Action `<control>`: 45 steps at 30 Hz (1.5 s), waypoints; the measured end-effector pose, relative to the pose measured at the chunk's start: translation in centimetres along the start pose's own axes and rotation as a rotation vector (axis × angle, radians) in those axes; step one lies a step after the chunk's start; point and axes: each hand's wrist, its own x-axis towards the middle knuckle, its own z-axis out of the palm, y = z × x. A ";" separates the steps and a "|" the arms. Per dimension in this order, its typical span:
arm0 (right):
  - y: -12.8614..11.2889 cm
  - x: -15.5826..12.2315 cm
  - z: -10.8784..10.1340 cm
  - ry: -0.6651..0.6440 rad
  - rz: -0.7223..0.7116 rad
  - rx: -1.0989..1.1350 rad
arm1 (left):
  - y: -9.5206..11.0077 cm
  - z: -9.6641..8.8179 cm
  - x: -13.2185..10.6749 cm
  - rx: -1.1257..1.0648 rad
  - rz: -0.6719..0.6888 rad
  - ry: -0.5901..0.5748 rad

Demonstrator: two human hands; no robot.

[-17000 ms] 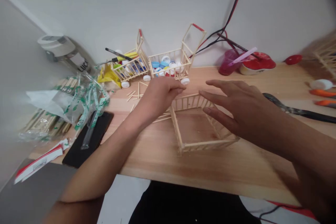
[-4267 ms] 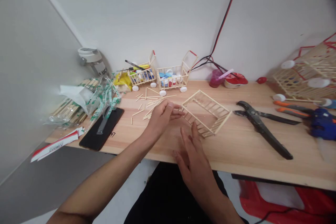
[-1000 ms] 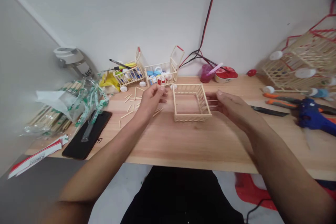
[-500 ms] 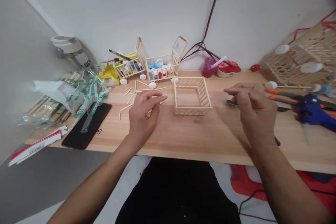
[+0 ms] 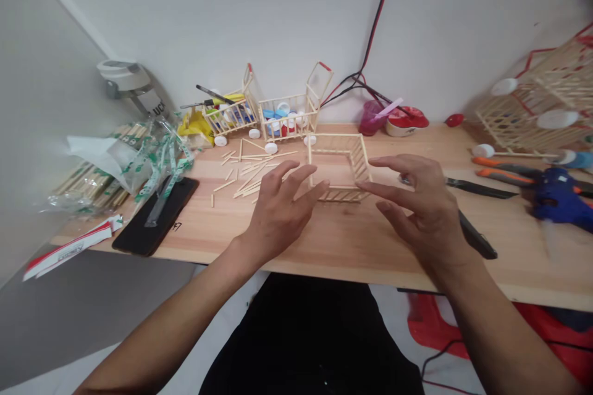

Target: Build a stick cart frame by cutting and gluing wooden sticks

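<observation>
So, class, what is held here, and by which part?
Nothing seems gripped: the left hand and right hand are open at either side of the stick frame.

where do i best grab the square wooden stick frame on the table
Take the pale square wooden stick frame by its top rails on the left and right sides, coming down from above with the left hand and right hand. It lies flat, open in the middle, and its thin slatted sides could flex if pinched at one spot.
</observation>
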 end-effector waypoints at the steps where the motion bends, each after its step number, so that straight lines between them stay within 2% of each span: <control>1: 0.0 0.0 0.1 -0.011 -0.011 -0.004 | 0.0 0.1 0.0 0.010 0.007 -0.012; 7: 0.0 0.0 0.2 -0.065 -0.036 -0.027 | 0.0 0.3 0.0 0.035 0.015 -0.055; 13: -0.2 0.0 0.2 -0.050 -0.030 -0.017 | 0.0 0.4 0.1 0.031 0.022 -0.061; 19: 0.1 -0.2 -0.1 0.124 0.212 -0.044 | -0.1 0.2 0.9 -0.042 -0.012 -0.002; 23: 0.2 -0.3 -0.2 0.175 0.283 -0.056 | 0.6 0.4 2.3 -0.076 -0.022 0.012; 27: 0.1 -0.2 -0.3 0.173 0.297 -0.056 | 2.1 1.3 3.7 -0.090 0.050 0.013; 31: 0.2 -0.2 -0.3 0.180 0.281 -0.049 | 3.0 2.3 4.5 -0.035 0.085 -0.049; 45: 0.3 0.1 -0.3 0.157 0.237 -0.062 | 3.5 3.2 4.5 0.026 0.103 -0.055</control>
